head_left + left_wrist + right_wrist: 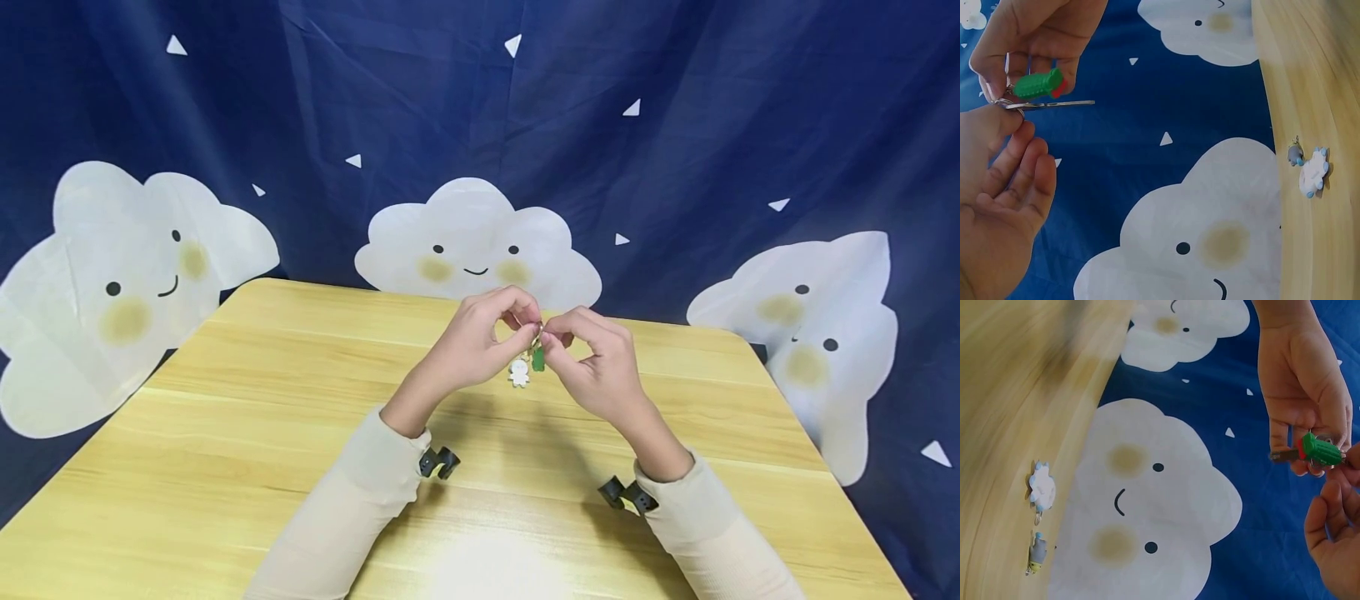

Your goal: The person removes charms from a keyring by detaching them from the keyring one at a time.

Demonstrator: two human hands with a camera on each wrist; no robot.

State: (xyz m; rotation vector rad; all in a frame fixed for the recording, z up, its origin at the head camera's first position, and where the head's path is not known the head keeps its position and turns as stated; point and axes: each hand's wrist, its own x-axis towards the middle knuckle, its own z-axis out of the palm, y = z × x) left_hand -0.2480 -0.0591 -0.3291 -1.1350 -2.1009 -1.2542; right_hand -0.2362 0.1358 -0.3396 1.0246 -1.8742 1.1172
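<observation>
Above the middle of the wooden table (247, 392), the left hand (480, 337) and right hand (596, 362) meet fingertip to fingertip, both raised off the surface. Each pinches the same key ring (1005, 103), which hangs between them. From the head view only a small white charm (519, 372) and a green charm (537, 359) show, dangling below the fingers. The left wrist view adds a flat metal key (1060, 104) sticking out from the ring beside the green charm. Exactly which fingers hold the ring is hard to tell. The wrist views also show what the head view misses: a white-and-blue charm (1041, 487) and a small grey charm (1037, 553) lying on the table, well apart from both hands, near its far edge by the cloud-printed backdrop (712, 125).
</observation>
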